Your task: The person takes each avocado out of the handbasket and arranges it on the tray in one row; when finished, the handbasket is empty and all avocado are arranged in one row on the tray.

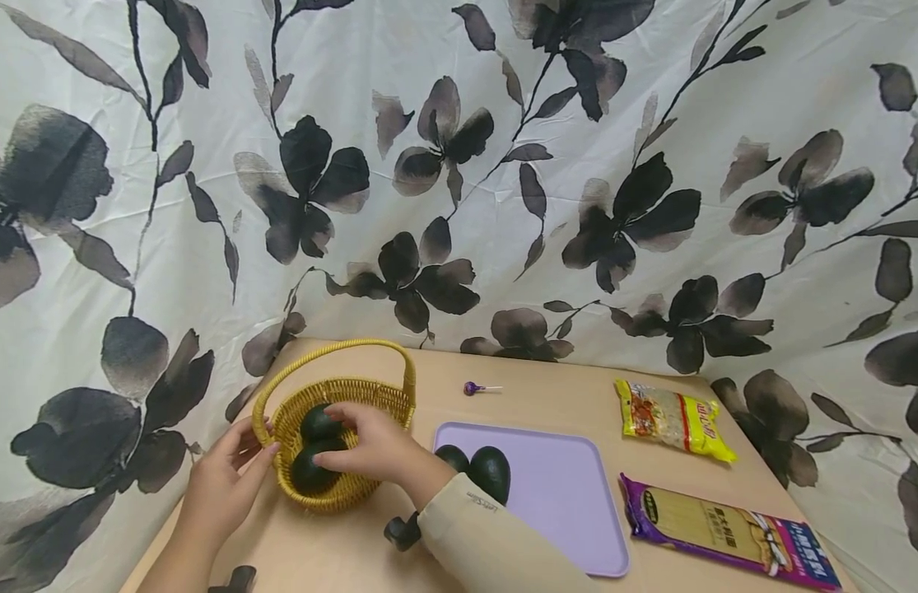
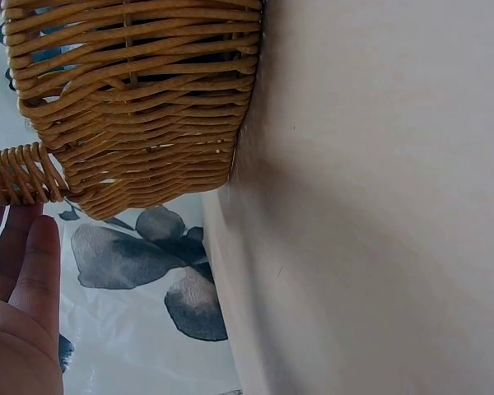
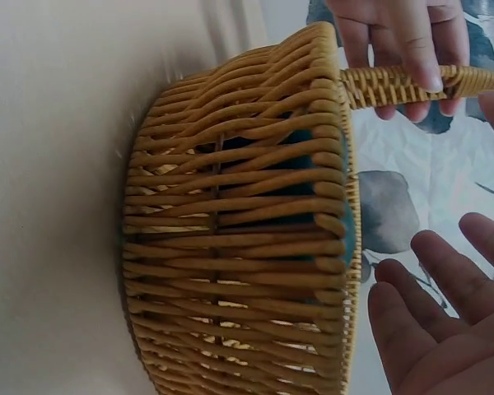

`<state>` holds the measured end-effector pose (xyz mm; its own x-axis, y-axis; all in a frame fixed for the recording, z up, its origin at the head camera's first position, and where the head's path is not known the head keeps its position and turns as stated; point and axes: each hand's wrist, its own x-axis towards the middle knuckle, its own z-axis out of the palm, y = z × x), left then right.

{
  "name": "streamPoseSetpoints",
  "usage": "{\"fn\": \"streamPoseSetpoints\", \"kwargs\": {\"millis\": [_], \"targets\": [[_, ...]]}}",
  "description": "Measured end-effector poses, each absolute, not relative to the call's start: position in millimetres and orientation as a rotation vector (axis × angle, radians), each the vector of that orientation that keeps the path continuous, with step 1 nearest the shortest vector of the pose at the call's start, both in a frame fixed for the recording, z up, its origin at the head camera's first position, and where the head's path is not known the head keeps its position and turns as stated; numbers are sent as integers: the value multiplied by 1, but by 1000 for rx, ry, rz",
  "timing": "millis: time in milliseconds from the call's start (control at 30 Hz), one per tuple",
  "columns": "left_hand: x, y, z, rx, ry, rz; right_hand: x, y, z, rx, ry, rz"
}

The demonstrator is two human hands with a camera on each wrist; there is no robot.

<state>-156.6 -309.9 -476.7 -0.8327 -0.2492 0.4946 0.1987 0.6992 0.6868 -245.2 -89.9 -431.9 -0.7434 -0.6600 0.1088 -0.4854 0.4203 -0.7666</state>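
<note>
A yellow wicker basket [image 1: 340, 494] stands on the left of the table with two dark green avocados [image 1: 319, 422] inside. My left hand [image 1: 232, 478] pinches the near left part of the basket handle [image 1: 260, 412] between thumb and fingers. Over the basket opening is my right hand [image 1: 373, 441], its fingers loosely extended above the avocados. The right wrist view shows these fingers [image 3: 432, 280] spread just above the rim, holding nothing. Two more avocados [image 1: 491, 473] lie on the left side of a lilac tray [image 1: 562, 494], partly hidden by the right sleeve.
Behind the tray lies a purple lollipop [image 1: 470, 388]. To the right are a yellow-ended food packet [image 1: 673, 420] and a long purple and gold packet [image 1: 725, 531]. A floral cloth [image 1: 503, 206] hangs along the table's back edge.
</note>
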Motion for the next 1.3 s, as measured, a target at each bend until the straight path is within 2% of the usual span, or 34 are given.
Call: {"fn": "streamPoseSetpoints", "kwargs": {"millis": [467,1300], "targets": [[-152,-314,-472,65,-2389,-968,-248,-119,-441,-1028,2533,-1033],[-154,-312,-475,31,-2388,-992,-250,-136,-457,-983,2622,-701]]}}
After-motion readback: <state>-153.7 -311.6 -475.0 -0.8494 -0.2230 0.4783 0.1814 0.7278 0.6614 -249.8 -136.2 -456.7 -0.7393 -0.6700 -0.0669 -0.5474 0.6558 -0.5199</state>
